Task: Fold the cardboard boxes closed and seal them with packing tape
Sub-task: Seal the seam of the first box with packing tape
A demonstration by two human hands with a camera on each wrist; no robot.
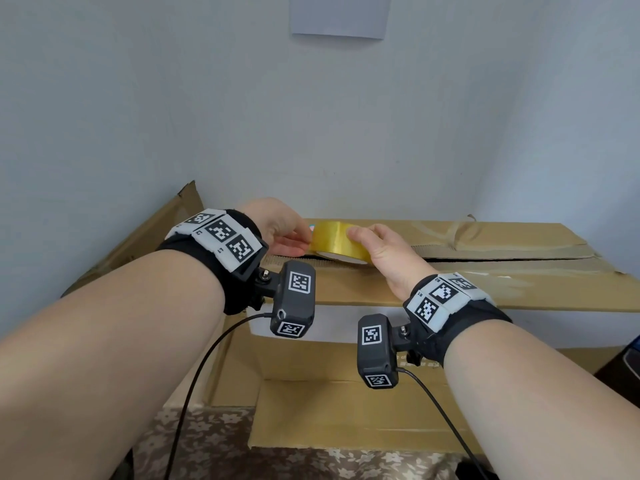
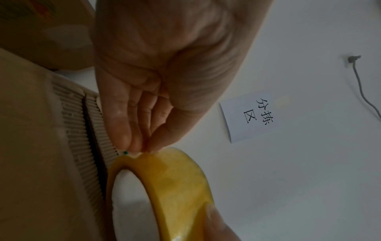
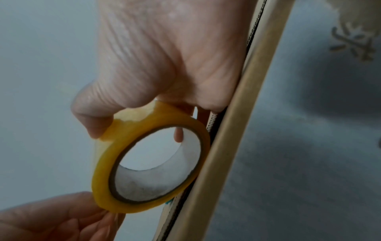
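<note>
Two hands meet over a box (image 1: 450, 289) in the head view. The left hand (image 1: 277, 226) and the right hand (image 1: 384, 251) both touch a yellow tape roll (image 1: 337, 239). The roll sits just above the dark gap where the two top flaps meet. Both arms reach forward, and each wrist wears a black band with a small camera. Only this view shows the whole box top, a second box (image 1: 346, 410) lower down, a flat brown card (image 1: 152, 233) leaning at the left, and a flowered cloth (image 1: 214, 445). A pale wall (image 1: 311, 116) stands behind, with a white paper (image 1: 339, 15) high up. The left wrist view looks along the left hand (image 2: 156, 73). Here the fingers (image 2: 123, 130) are bunched with the thumb, and their tips pinch the rim of the roll (image 2: 175, 179), perhaps the loose end of the tape, but that is too small to tell. This view alone shows black writing on the paper (image 2: 249, 117) and a grey cord (image 2: 360, 84) on the wall. The ribbed flap edges (image 2: 74, 130) lie just beside the roll. The right wrist view shows the right hand (image 3: 164, 57) holding the roll (image 3: 148, 163), thumb pressed on the outside and one fingertip poking inside the ring. The roll leans against the box edge (image 3: 237, 130). The left hand's fingers (image 3: 51, 220) touch the roll from below.
</note>
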